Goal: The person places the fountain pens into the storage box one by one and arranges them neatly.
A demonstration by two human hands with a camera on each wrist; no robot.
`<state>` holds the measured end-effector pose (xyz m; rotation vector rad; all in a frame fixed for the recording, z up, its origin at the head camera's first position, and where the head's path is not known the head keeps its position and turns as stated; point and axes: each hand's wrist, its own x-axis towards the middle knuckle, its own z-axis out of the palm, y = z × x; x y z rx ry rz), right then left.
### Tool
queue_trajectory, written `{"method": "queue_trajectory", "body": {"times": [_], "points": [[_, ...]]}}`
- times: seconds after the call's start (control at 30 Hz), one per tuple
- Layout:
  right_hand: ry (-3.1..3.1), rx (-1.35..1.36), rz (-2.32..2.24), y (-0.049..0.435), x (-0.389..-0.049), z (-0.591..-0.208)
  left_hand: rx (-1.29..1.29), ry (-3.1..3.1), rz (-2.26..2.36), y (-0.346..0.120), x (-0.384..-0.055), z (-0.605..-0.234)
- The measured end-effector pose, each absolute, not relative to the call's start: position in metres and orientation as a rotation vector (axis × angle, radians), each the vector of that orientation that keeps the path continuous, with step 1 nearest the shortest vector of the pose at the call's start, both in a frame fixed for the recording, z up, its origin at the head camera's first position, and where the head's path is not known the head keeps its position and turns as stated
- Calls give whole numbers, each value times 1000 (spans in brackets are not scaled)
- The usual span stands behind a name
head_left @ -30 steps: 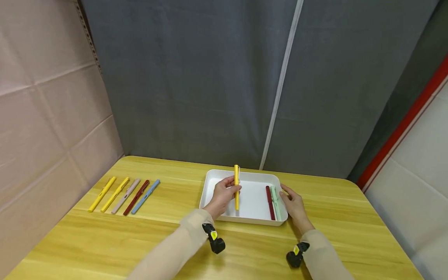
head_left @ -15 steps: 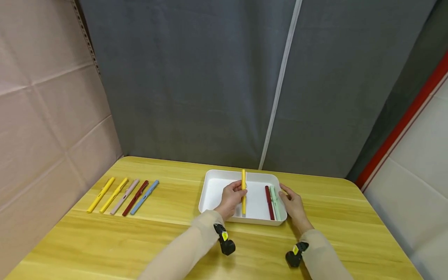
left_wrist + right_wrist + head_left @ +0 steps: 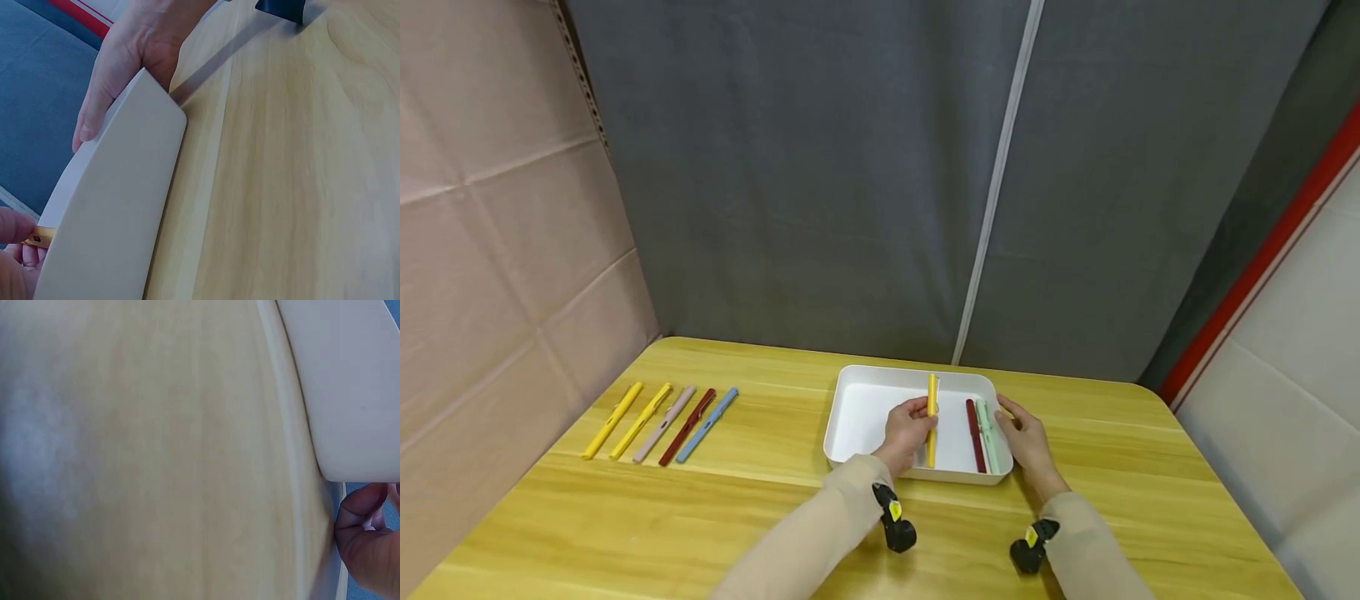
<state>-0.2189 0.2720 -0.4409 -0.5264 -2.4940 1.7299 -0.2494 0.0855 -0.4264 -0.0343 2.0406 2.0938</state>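
Head view: left hand (image 3: 906, 435) has a yellow pen (image 3: 931, 448) pinched just to its right over the white tray (image 3: 868, 408), long axis pointing away from the person, right hand (image 3: 1030, 446) farther off at the tray's right side. Left wrist view shows the pen's end by the rim; right wrist view, can't tell if that hand's gripping or just touching.

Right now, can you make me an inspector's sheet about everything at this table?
Surface: wooden table.
Job's things: yellow pen, held at the white tray; red pen and green pen lie inside. On the table's left: two more yellow pens, pink pen, second red pen, blue pen.
Clutter: nothing seen.
Hands: left hand pinches the held yellow pen; right hand touches the tray's right end.
Cables: nothing seen.
Surroundings: gray curtain behind, pale walls left and right.
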Motion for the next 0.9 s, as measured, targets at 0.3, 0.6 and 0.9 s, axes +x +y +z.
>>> {"method": "queue_trajectory", "body": {"times": [0.3, 0.6, 0.9], "points": [[-2498, -505, 1697, 273, -218, -441, -27, 2090, 2067, 101, -243, -425], [-2441, -448, 1676, 271, -217, -444, -76, 2073, 2046, 108, -241, -424], [-2478, -495, 1685, 273, -221, -442, -83, 2093, 2021, 111, -240, -424]]}}
